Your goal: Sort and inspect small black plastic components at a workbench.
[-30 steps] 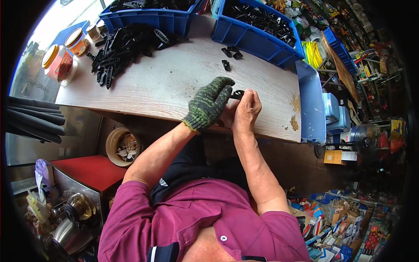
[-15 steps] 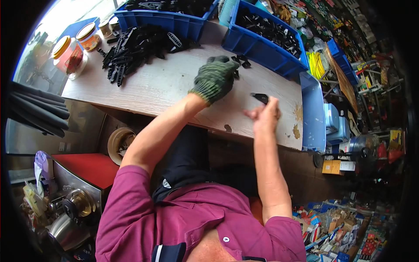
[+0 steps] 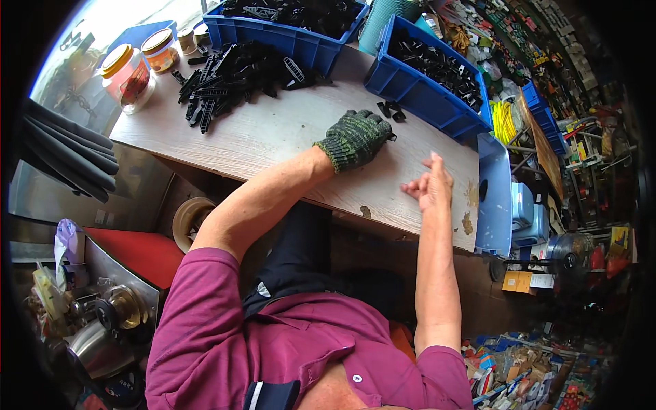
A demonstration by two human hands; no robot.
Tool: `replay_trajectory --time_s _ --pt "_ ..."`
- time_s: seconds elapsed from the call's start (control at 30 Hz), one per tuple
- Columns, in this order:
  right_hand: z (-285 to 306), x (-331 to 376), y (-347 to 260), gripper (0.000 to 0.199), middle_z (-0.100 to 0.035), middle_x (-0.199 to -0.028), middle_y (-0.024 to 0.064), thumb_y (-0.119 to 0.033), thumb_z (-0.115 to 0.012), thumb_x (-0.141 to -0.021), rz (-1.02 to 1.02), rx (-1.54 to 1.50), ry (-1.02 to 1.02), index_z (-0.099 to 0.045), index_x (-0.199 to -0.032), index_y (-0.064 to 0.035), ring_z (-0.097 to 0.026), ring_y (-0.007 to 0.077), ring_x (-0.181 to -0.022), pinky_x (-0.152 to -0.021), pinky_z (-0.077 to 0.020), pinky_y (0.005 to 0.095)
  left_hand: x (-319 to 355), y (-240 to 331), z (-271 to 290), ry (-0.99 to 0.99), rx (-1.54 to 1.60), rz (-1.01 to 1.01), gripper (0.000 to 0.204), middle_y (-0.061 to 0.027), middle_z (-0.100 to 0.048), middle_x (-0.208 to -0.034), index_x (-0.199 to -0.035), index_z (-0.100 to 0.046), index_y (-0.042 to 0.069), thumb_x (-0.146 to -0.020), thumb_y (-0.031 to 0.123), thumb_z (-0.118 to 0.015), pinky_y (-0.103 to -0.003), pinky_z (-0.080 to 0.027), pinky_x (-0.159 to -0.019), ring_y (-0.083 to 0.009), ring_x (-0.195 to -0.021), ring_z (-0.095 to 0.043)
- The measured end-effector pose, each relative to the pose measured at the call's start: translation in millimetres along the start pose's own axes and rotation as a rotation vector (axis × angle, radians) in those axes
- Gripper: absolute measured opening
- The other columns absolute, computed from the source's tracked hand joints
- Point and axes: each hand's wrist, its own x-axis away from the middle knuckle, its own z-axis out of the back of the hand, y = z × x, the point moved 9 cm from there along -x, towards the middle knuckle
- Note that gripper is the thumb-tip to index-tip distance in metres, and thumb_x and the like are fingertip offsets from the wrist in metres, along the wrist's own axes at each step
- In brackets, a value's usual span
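Note:
My left hand (image 3: 357,139), in a dark green knitted glove, rests low over the white tabletop. Its fingers are curled around a small black plastic part (image 3: 392,137), of which only a tip shows. Two or so more small black parts (image 3: 391,111) lie just beyond the glove. To the right, my bare right hand (image 3: 432,186) hovers over the table near its right edge, thumb and fingers apart and holding nothing. A dark piece (image 3: 483,190) shows against the light blue bin (image 3: 493,219) beside that edge, close to the right hand.
A heap of long black plastic parts (image 3: 229,78) lies at the back left by lidded jars (image 3: 128,82). Behind stand two blue crates (image 3: 273,35) (image 3: 424,99) full of black parts. Crowded shelves (image 3: 581,123) fill the right side. A red-topped cabinet (image 3: 137,253) stands lower left.
The black part in my right hand has left it, and a dark piece now shows at the light blue bin. My left hand has moved slightly nearer and right, off the small black parts.

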Motion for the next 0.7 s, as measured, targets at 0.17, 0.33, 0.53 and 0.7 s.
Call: replay_trajectory --time_s 0.17,0.33,0.53,0.7 --pt "-48.7 12.3 12.2 0.038 -0.038 -0.042 -0.0019 -0.039 -0.064 -0.095 0.042 0.052 -0.366 -0.065 -0.092 -0.001 -0.033 0.0105 -0.032 -0.034 -0.0464 0.0327 8.1 33.8 12.7 0.007 0.127 0.005 0.019 -0.0138 -0.065 -0.101 -0.103 -0.067 0.011 -0.084 0.015 -0.064 -0.045 -0.053 -0.075 -0.0338 -0.093 -0.064" --pt "-53.0 21.0 14.1 0.032 -0.038 -0.045 -0.0043 -0.031 -0.061 -0.097 0.179 -0.003 -0.359 -0.064 -0.079 -0.0054 -0.028 0.0073 -0.034 -0.034 -0.0324 0.0267 20.2 34.0 11.4 0.021 0.451 0.111 0.017 -0.0154 -0.064 -0.094 -0.101 -0.065 0.008 -0.085 0.012 -0.065 -0.045 -0.053 -0.074 -0.0366 -0.088 -0.064" --pt "-53.9 25.4 9.3 0.027 -0.038 -0.047 -0.0059 -0.025 -0.059 -0.098 0.323 0.046 -0.326 -0.062 -0.079 -0.0067 -0.029 0.0047 -0.037 -0.036 -0.0266 0.0246 34.6 11.8 -21.9 -0.162 1.398 0.526 0.034 -0.0067 -0.069 -0.108 -0.123 -0.057 0.004 -0.092 0.013 -0.069 -0.029 -0.056 -0.07 -0.0132 -0.089 -0.067" --pt "-55.7 31.2 8.8 0.028 -0.039 -0.047 -0.0061 -0.026 -0.058 -0.098 0.337 0.04 -0.379 -0.061 -0.08 -0.005 -0.029 0.0044 -0.037 -0.037 -0.0262 0.0235 36.1 3.6 -14.9 -0.081 1.38 0.734 0.039 -0.0101 -0.071 -0.096 -0.124 -0.057 0.002 -0.09 0.014 -0.071 -0.027 -0.056 -0.062 -0.0136 -0.075 -0.069"
